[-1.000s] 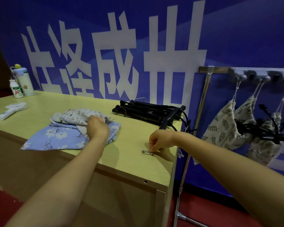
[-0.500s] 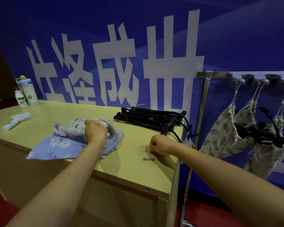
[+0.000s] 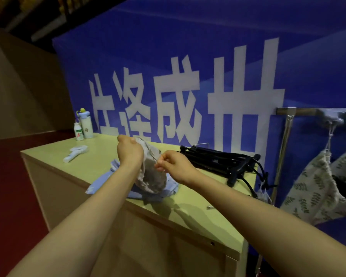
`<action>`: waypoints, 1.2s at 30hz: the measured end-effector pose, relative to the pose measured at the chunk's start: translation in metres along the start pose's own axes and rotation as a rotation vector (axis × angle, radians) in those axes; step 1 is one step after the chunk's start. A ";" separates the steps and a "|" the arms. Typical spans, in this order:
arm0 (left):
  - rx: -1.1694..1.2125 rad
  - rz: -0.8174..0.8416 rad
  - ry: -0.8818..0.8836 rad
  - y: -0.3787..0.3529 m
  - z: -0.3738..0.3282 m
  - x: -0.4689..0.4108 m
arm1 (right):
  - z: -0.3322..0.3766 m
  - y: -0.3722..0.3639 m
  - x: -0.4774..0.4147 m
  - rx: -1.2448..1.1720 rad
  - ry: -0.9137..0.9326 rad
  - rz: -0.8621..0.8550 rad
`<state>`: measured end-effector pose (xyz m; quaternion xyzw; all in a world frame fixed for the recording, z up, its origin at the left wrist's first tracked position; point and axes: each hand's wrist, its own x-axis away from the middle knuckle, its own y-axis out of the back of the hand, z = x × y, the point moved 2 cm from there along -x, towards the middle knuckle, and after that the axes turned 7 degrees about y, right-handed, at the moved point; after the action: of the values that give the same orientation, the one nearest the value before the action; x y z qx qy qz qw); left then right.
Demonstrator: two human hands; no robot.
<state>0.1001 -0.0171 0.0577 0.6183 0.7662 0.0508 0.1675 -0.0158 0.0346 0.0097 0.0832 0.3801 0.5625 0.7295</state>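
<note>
Lifted off the table (image 3: 100, 156), the pouch (image 3: 153, 177) hangs gripped in left fingers (image 3: 126, 139), right fingers (image 3: 160, 167) pinching it.

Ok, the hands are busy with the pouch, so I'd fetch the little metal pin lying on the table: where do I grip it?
Pinch the metal pin across its thin middle, coming straight down from above: it lies flat on the table, apart from the blue cloth, near the right edge. Its ends are too small to tell apart.
</note>
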 end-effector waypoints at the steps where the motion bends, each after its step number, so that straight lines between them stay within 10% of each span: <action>1: 0.002 -0.011 0.001 0.007 -0.002 0.000 | 0.006 -0.005 0.000 0.028 0.017 -0.015; 14: 0.072 -0.113 -0.135 0.078 -0.026 0.022 | 0.055 -0.034 0.008 0.912 0.242 0.206; 36: 0.122 -0.018 -0.030 0.046 -0.023 0.016 | 0.034 -0.026 0.006 0.843 0.170 0.207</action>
<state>0.1327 0.0116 0.0894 0.6212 0.7707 -0.0066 0.1414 0.0259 0.0415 0.0162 0.3646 0.6245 0.4334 0.5378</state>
